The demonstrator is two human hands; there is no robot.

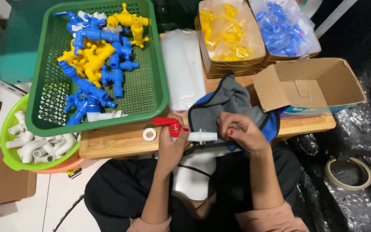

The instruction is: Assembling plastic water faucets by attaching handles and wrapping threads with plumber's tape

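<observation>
Just below the green plastic basket (157, 96), both hands grip one white plastic tap with a red handle (185, 134), left hand (172, 144) at its handle, right hand (241, 133) at its spout, many loose taps left.

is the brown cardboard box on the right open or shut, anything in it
Open and seemingly empty: the cardboard box lies with its flaps spread outward, and only its bare brown inner panels show through the opening.

An open brown carton (310, 83) lies on its side at the surface's right end. Behind it stand two cardboard trays, one holding clear bags of yellow parts (228, 34), the other blue (284, 28). Another brown box (5, 184) sits on the floor at left.
</observation>
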